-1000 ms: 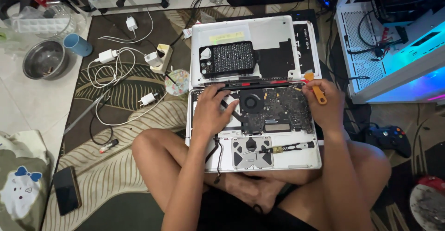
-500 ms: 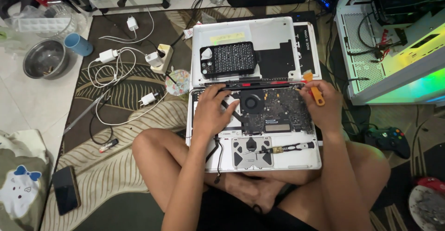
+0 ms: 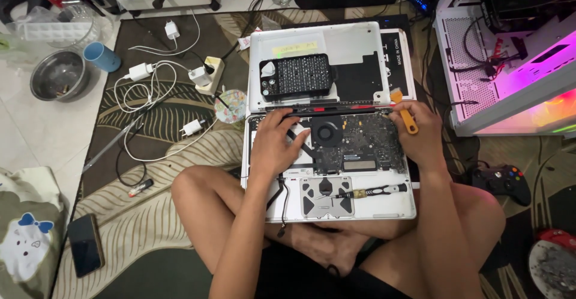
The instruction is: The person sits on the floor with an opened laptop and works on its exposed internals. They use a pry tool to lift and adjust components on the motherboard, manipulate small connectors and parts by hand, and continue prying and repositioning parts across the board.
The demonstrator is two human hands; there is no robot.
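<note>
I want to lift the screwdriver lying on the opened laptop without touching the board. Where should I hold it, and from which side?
Grip the black handle of the screwdriver, its right, thicker half, coming from above. It lies flat and crosswise on the laptop beside the trackpad underside, with the thin shaft pointing left, so pinching the handle likely keeps fingers off the board.

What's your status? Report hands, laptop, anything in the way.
Left hand flat on the opened laptop, left of the fan. Right hand grips an orange pry tool at the hinge corner. Screwdriver lies loose beside the trackpad.
</note>
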